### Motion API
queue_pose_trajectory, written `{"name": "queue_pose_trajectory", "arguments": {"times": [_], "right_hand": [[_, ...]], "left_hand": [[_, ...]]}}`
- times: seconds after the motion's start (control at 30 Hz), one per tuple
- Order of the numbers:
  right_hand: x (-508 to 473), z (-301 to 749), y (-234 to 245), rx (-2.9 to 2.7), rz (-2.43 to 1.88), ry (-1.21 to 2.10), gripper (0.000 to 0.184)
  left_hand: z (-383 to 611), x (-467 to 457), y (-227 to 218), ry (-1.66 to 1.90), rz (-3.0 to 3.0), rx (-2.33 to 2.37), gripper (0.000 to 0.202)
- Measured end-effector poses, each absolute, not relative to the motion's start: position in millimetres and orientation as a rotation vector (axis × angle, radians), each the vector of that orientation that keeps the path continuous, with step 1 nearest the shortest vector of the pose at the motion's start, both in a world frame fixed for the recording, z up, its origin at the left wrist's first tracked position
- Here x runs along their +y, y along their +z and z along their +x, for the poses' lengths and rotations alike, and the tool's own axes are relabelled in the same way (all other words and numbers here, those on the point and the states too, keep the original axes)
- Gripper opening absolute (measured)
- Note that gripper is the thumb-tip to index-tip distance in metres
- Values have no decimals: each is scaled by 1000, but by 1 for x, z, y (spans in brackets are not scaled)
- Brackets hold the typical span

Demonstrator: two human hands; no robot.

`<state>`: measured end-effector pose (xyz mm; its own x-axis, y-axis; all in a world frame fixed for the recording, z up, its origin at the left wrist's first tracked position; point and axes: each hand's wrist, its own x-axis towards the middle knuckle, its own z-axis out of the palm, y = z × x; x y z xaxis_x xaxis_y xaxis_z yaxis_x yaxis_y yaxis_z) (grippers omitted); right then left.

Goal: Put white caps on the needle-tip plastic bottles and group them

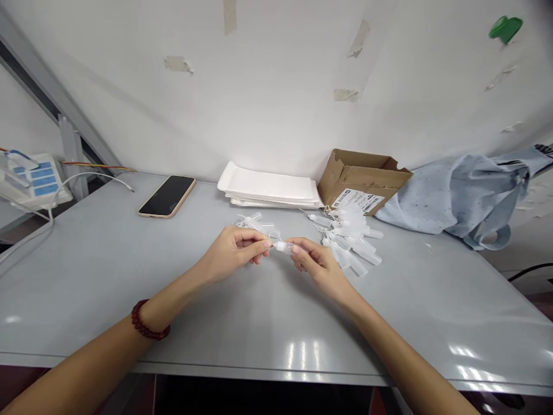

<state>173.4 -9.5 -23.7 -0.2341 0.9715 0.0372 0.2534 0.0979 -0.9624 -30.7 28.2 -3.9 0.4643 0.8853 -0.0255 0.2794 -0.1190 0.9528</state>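
Note:
Over the middle of the grey table (108, 271), my left hand (235, 251) and my right hand (313, 262) meet fingertip to fingertip. Both pinch one small clear plastic bottle (283, 246), the left at its tip end and the right at its body. Just right of my right hand lies a pile of several similar small clear bottles (352, 239). A few more clear pieces (254, 222) lie behind my left hand. A red bead bracelet (144, 323) is on my left wrist.
A phone (167, 196) lies face up at the back left. A stack of white flat bags (270, 187) and an open cardboard box (363, 178) sit against the wall. A pale blue cloth bag (470, 193) lies at right. A white device with cables (32, 181) stands far left.

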Motion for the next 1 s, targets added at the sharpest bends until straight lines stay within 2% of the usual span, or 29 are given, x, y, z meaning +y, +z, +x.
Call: {"name": "queue_pose_trajectory", "arguments": {"times": [0.17, 0.53, 0.87, 1.0], "right_hand": [[-9, 176, -19, -1574, -1211, 1184, 36], [-10, 173, -24, -1621, -1234, 1166, 37], [-12, 169, -25, -1745, -1254, 1115, 37], [-9, 170, -22, -1871, -1272, 995, 35]], "left_hand": [[-35, 35, 0, 728, 1632, 1081, 38], [-31, 29, 1, 706, 1640, 1064, 28], [-28, 26, -3, 743, 1687, 1074, 27], [-32, 32, 2, 767, 1698, 1072, 30]]}}
